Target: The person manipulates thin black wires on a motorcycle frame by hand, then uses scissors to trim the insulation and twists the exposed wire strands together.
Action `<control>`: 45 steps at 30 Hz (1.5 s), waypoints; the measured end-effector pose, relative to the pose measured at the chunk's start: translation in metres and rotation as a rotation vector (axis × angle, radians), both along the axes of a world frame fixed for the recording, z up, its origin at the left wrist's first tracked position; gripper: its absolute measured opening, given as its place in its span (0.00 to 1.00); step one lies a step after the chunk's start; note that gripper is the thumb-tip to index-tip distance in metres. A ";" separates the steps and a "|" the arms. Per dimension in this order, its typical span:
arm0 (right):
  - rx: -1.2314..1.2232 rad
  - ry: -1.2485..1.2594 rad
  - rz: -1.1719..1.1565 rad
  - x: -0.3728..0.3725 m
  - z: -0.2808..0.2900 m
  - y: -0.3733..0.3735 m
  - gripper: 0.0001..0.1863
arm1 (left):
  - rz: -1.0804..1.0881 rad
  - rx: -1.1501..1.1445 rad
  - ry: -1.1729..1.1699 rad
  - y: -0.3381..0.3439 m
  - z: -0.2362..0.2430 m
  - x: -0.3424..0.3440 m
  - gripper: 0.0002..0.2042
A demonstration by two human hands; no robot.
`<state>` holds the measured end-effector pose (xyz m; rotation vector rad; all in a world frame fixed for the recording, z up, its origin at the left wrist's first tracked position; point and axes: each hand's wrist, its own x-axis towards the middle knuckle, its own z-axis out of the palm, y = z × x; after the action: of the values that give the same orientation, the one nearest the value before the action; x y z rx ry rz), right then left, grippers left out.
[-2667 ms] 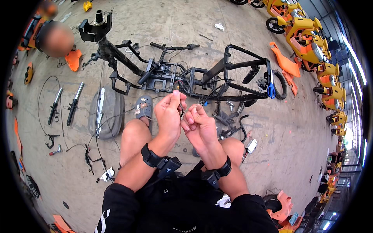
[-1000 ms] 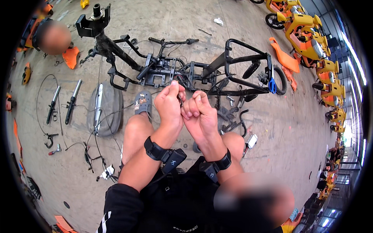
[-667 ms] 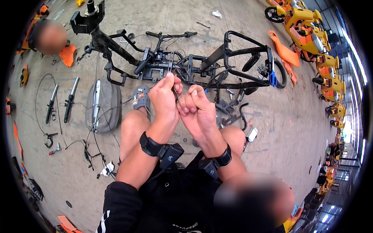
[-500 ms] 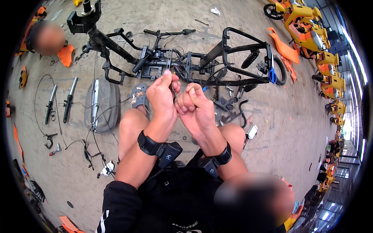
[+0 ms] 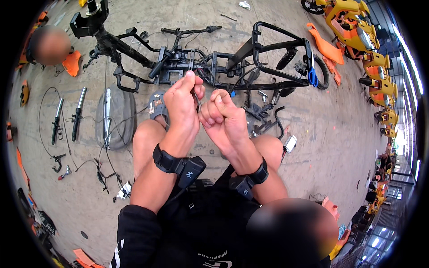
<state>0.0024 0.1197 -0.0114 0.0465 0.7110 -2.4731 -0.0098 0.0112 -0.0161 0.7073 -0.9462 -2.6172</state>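
Note:
My left hand (image 5: pixel 182 96) is raised over my knees, its thumb and fingers pinched together. Just beside it, my right hand (image 5: pixel 225 116) is closed with curled fingers. A thin dark strand (image 5: pixel 196 99), like a cable or wire, runs between the two hands; its ends are hidden in the fingers. Beyond the hands lies a black scooter frame (image 5: pixel 214 67) with wiring at its middle. A black handlebar (image 5: pixel 190 31) lies across the frame's far side. Blue-handled scissors (image 5: pixel 313 77) hang at the frame's right end.
Two fork legs (image 5: pixel 77 109) lie on the floor at left, near a grey rounded panel (image 5: pixel 127 118). Loose cables (image 5: pixel 103 176) and a white box-like item (image 5: pixel 290 144) lie nearby. Yellow scooters (image 5: pixel 353 31) line the right. Another person (image 5: pixel 49 47) is at the far left.
Both hands keep their closed grips. The left hand has shifted slightly up and left in the picture, and the frame appears a little higher as the view tilts.

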 end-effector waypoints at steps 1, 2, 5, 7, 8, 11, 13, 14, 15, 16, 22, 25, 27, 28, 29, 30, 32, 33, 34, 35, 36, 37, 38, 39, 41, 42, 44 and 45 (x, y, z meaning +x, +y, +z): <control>0.009 -0.004 0.001 0.000 0.002 -0.001 0.06 | 0.003 0.007 0.002 0.000 0.000 0.000 0.15; 0.017 -0.009 0.003 0.001 0.002 -0.002 0.06 | 0.006 0.013 0.005 -0.002 -0.001 -0.001 0.15; -0.024 -0.010 0.025 -0.001 -0.003 0.001 0.06 | 0.008 0.011 0.009 -0.002 0.000 -0.002 0.15; -0.037 -0.013 0.042 -0.003 -0.001 0.002 0.06 | -0.008 -0.020 0.049 -0.002 0.000 -0.001 0.14; -0.044 -0.014 0.050 -0.003 -0.001 0.003 0.06 | -0.025 -0.047 0.088 -0.003 0.000 0.001 0.14; -0.181 0.007 0.023 -0.013 0.010 0.012 0.04 | -0.102 -0.223 0.159 -0.005 0.005 -0.006 0.14; -0.096 0.023 -0.062 -0.017 0.019 0.015 0.05 | -0.221 -0.290 0.157 -0.006 0.004 -0.010 0.15; -0.055 0.029 -0.108 -0.018 0.023 0.016 0.05 | -0.271 -0.312 0.087 -0.004 0.007 -0.009 0.17; -0.068 0.112 -0.126 -0.022 0.013 0.023 0.07 | -0.336 -0.270 0.060 -0.004 0.009 -0.005 0.17; -0.046 0.141 -0.136 -0.022 0.017 0.026 0.06 | -0.399 -0.223 0.027 -0.005 0.008 0.001 0.17; 0.176 0.431 -0.125 -0.019 0.027 0.046 0.11 | -0.629 -0.539 0.220 -0.019 0.024 0.030 0.12; 0.198 0.201 -0.331 -0.018 0.041 0.057 0.15 | -0.585 -0.459 0.268 -0.019 0.025 0.036 0.12; 0.400 0.137 -0.314 -0.024 0.028 0.063 0.14 | -0.570 -0.446 0.290 -0.017 0.025 0.036 0.11; 0.514 0.164 -0.230 -0.025 0.024 0.064 0.13 | -0.578 -0.451 0.289 -0.016 0.027 0.035 0.11; 0.637 0.178 -0.146 -0.022 0.020 0.063 0.12 | -0.588 -0.456 0.289 -0.015 0.028 0.035 0.12; 0.638 0.214 -0.112 -0.018 0.022 0.059 0.12 | -0.593 -0.460 0.287 -0.014 0.029 0.034 0.12; 0.640 0.284 -0.044 -0.011 0.026 0.056 0.12 | -0.623 -0.515 0.271 -0.011 0.031 0.034 0.12; 0.600 0.323 -0.053 -0.009 0.025 0.057 0.11 | -0.637 -0.540 0.255 -0.009 0.031 0.036 0.12; 0.616 0.354 -0.059 -0.008 0.027 0.057 0.11 | -0.646 -0.531 0.274 -0.008 0.032 0.037 0.12; 0.632 0.386 -0.065 -0.009 0.030 0.057 0.11 | -0.655 -0.521 0.293 -0.006 0.032 0.036 0.12; 0.648 0.422 -0.071 -0.011 0.032 0.058 0.11 | -0.663 -0.513 0.316 -0.005 0.032 0.035 0.12; 0.631 0.442 -0.058 -0.011 0.032 0.059 0.10 | -0.657 -0.505 0.314 -0.004 0.031 0.036 0.12; 0.615 0.462 -0.045 -0.011 0.032 0.061 0.09 | -0.651 -0.498 0.313 -0.003 0.029 0.037 0.12; 0.597 0.484 -0.033 -0.012 0.033 0.061 0.08 | -0.646 -0.493 0.312 -0.003 0.028 0.037 0.12; 0.594 0.470 -0.076 -0.009 0.032 0.059 0.08 | -0.651 -0.471 0.304 -0.004 0.027 0.037 0.11; 0.589 0.464 -0.096 -0.007 0.030 0.056 0.08 | -0.651 -0.464 0.297 -0.005 0.027 0.036 0.11; 0.581 0.454 -0.136 -0.005 0.026 0.053 0.08 | -0.659 -0.458 0.289 -0.005 0.024 0.036 0.11; 0.569 0.448 -0.157 -0.004 0.024 0.050 0.08 | -0.664 -0.461 0.281 -0.007 0.023 0.036 0.11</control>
<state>-0.0021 0.1693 0.0125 -0.2541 1.6402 -2.3602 0.0260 0.0043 0.0071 -0.1185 -1.8391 -2.7137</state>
